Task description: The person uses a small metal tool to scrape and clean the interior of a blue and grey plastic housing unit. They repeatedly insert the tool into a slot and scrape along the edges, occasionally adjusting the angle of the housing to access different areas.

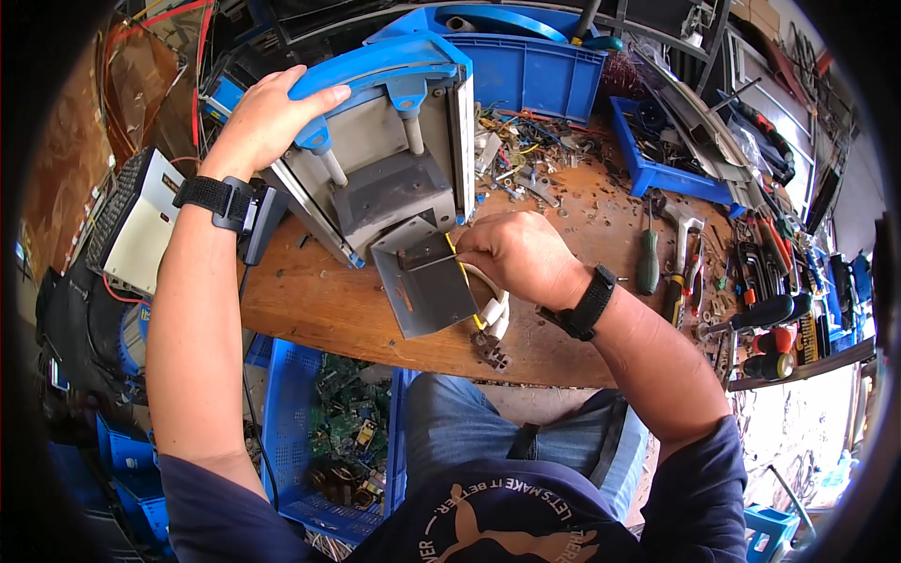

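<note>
My left hand grips the blue top bar of a metal-framed device with two blue brackets, two pale posts and a dark grey housing. A bent grey metal cover hangs open at its lower end. My right hand pinches a thin metal piece against that cover, partly hidden by my fingers. A yellow wire and white cables lie just beside the cover, with a small dark fitting below them.
Blue bins stand behind, another at right. Scrap covers the wooden bench behind the device. A green screwdriver, hammer and pliers lie right. A cream-fronted unit stands left. A crate of circuit boards sits below.
</note>
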`<state>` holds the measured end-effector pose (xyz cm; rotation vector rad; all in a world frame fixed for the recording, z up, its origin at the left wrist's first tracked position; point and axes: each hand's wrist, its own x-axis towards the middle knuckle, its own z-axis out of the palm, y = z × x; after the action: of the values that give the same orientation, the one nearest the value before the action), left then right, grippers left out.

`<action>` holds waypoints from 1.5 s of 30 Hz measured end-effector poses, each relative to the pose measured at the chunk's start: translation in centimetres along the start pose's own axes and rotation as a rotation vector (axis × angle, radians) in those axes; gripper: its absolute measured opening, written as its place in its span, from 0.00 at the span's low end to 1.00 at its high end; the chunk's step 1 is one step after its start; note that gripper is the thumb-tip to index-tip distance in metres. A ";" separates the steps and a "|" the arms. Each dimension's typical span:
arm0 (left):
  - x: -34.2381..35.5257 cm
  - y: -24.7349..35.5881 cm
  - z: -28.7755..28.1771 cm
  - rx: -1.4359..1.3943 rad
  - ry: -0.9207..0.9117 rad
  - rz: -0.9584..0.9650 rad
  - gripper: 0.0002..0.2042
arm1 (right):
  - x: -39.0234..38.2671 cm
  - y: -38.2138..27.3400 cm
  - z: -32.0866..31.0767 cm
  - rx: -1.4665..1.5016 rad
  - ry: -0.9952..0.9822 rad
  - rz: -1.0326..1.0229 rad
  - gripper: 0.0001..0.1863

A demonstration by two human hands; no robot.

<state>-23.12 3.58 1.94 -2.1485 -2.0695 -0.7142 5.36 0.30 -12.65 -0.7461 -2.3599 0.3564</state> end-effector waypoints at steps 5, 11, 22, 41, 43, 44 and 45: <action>0.0 0.1 0.1 -0.004 0.010 -0.001 0.45 | -0.1 0.1 0.0 0.010 0.000 0.025 0.05; 0.0 0.0 0.1 0.013 0.026 0.031 0.45 | -0.1 0.8 0.3 0.060 0.027 0.038 0.05; 0.0 -0.5 0.5 0.000 0.075 0.053 0.47 | -0.1 1.5 1.2 0.021 0.077 0.018 0.06; -0.2 -0.1 0.5 -0.010 0.163 0.070 0.38 | 3.6 -1.1 -3.5 -0.109 -0.396 0.326 0.17; -0.4 0.6 0.3 -0.023 0.135 0.043 0.37 | 4.7 -2.6 -4.6 -0.179 -0.393 0.360 0.16; -0.4 1.1 -0.1 -0.031 0.097 0.034 0.34 | 5.1 -3.6 -5.1 -0.235 -0.380 0.358 0.16; -0.6 1.6 -0.5 -0.019 0.058 0.007 0.37 | 5.6 -4.4 -5.4 -0.292 -0.367 0.356 0.16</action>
<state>-21.74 2.69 2.58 -2.1179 -2.0334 -0.7892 3.32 0.45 -3.95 -1.3472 -2.6514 0.3216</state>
